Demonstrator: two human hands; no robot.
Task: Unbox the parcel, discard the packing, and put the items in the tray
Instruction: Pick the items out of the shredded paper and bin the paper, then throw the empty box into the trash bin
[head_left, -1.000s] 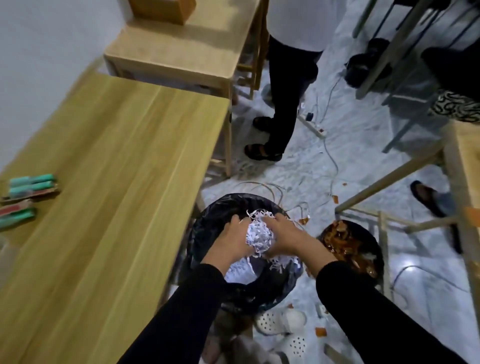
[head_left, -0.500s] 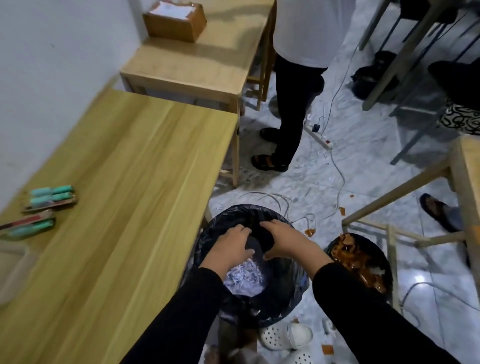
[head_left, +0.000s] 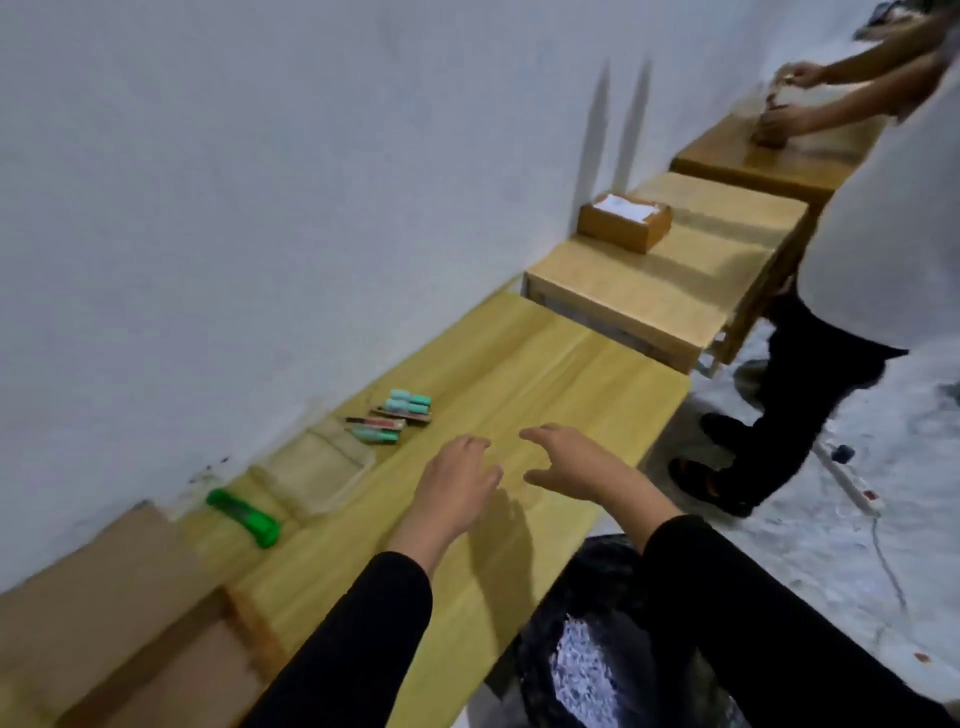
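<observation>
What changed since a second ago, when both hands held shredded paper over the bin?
The left hand and right hand let go of the shredded paper, now in the black bin, and moved over the wooden table, empty. The teal packets stayed beside the clear tray.

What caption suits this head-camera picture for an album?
Left hand and right hand hover open over the wooden table, shredded white paper binned, teal packaged items beside the clear plastic tray.

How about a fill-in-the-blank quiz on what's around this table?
The left hand and right hand hold ____.
The utility knife on the table is coloured ____.
The shredded paper lies in a bin whose liner is ____.
Missing: nothing; green; black.
</observation>
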